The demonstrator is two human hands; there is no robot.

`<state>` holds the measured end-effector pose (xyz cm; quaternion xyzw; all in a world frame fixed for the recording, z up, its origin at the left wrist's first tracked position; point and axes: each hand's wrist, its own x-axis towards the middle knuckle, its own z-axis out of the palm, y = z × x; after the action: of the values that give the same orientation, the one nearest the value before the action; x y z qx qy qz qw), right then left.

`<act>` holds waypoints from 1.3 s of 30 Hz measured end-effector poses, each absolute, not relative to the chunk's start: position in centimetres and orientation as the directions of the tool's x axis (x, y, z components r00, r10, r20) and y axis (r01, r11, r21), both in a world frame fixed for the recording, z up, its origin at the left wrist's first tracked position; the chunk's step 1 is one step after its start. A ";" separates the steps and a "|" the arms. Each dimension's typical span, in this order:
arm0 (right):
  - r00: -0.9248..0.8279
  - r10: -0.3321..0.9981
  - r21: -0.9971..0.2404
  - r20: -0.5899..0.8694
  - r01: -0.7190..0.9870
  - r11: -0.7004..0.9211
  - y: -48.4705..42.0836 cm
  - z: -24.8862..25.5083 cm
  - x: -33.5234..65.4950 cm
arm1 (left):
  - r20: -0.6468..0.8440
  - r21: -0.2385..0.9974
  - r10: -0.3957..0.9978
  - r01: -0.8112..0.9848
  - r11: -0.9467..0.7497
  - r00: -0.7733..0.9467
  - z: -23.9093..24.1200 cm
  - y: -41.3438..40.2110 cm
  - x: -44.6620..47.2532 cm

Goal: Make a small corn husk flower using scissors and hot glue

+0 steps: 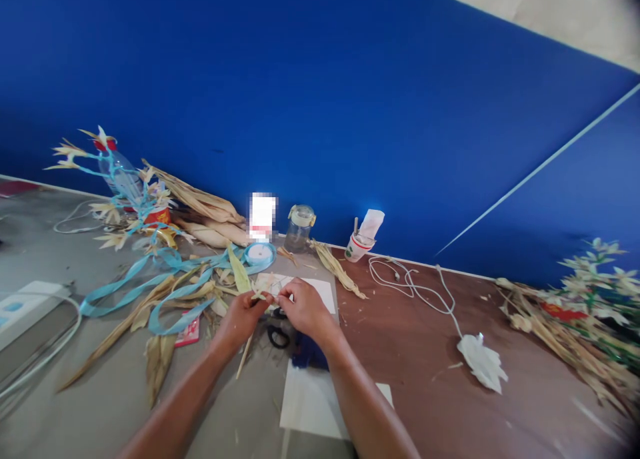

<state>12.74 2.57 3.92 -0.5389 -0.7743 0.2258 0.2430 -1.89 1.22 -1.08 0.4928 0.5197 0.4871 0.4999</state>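
Near the middle of the table, my left hand [244, 318] and my right hand [303, 304] meet fingertip to fingertip, both closed in a pinch. Pale corn husk petals [262, 284] show just above the fingers. A thin stick [244, 359] slants down below my left hand; its upper end is hidden. Behind that hand a greenish husk strip [239, 270] points upward. Scissors with black handles [278, 338] lie under the hands, partly covered. A dark blue item [308, 351] sits beneath my right wrist, on or beside white paper [310, 402].
Blue ribbon [117, 290] loops across dried husks [125, 322] at left. Husk flowers [113, 212] stand beside a plastic bottle [120, 176]. A jar [299, 231] and paper cup [359, 247] line the blue partition [320, 112]. A white cable [425, 292] lies right; more husk flowers [600, 279] beyond.
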 end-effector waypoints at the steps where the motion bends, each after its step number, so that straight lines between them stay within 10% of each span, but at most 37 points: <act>1: -0.302 0.944 -0.607 0.130 0.729 0.317 2.6 3.9 12.7 | -0.031 0.998 0.999 0.051 0.032 -0.029 -1.2 1.2 -1.9; 19: -0.307 0.949 -0.684 0.071 0.678 0.271 2.8 3.4 12.4 | 0.091 0.942 0.995 0.327 -0.070 -0.048 -1.2 1.0 -2.0; 27: -0.025 0.998 -0.991 0.065 0.119 0.068 3.5 3.1 13.3 | 0.129 0.977 0.991 0.173 -0.123 -0.024 -0.7 0.7 -1.7; 39: 0.061 0.995 -0.937 -0.075 -0.347 -0.049 2.1 4.2 11.1 | 0.192 0.981 0.981 -0.010 -0.192 0.016 -0.8 0.2 -1.4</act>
<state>11.09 2.08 4.18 -0.4384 -0.3699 0.5766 0.5818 -1.38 0.23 -0.78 0.5481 0.4430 0.5436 0.4558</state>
